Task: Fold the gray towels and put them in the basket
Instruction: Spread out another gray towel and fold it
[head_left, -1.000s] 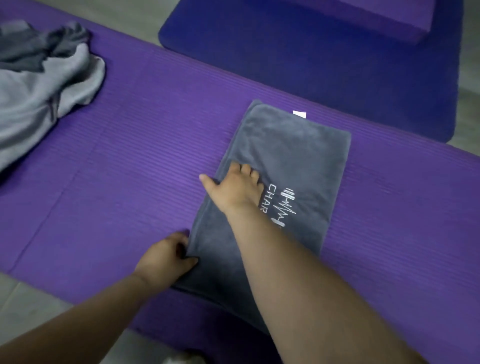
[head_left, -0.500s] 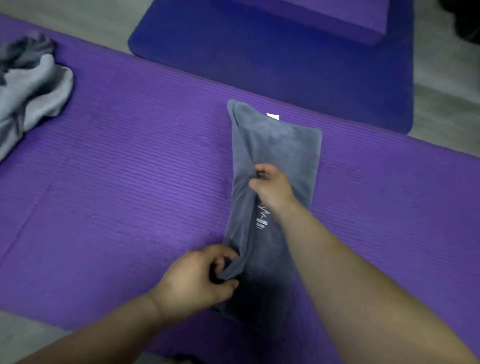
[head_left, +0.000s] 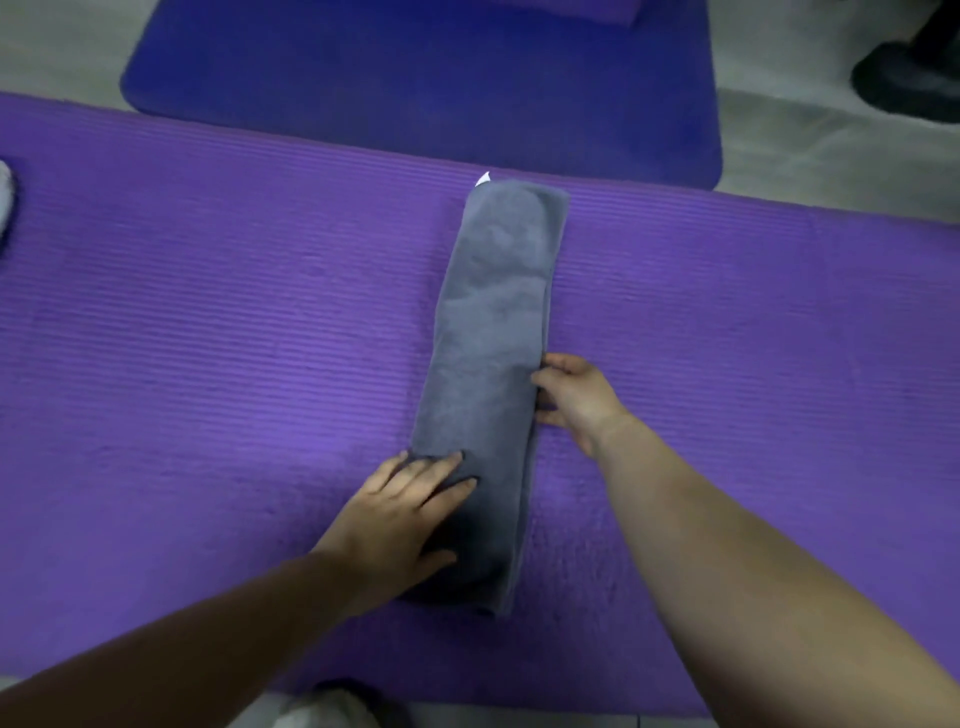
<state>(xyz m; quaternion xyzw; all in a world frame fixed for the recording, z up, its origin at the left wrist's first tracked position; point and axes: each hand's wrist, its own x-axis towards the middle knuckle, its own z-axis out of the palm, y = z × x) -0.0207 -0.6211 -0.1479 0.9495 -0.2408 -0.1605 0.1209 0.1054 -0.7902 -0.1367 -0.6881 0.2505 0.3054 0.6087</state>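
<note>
I see the gray towel (head_left: 493, 374) lying on the purple yoga mat (head_left: 208, 338), folded into one long narrow strip that runs away from me, its far end near the far edge of the mat and its near end close to the near edge. A small white tag (head_left: 483, 179) sticks out at the far end of the strip. Along the right side of the strip the folded layers show as a thin edge.

My left hand (head_left: 405, 514) lies flat on the near part of the towel, fingers spread and palm down, pressing the cloth against the mat; it does not pinch anything. My right hand (head_left: 576, 400) is at the right edge of the strip, about in the middle of its length. Its fingers are loosely open and the fingertips touch the side of the towel; I cannot tell if they hold the edge or only rest against it.

Beyond the purple mat lies a dark blue mat (head_left: 415, 78) on the pale floor (head_left: 831, 150). At the left border of the view a small piece of light gray cloth (head_left: 5, 197) is just visible on the purple mat, well apart from the folded towel. At the upper right corner there is a dark object (head_left: 914, 78) on the floor, too cut off for me to name.
</note>
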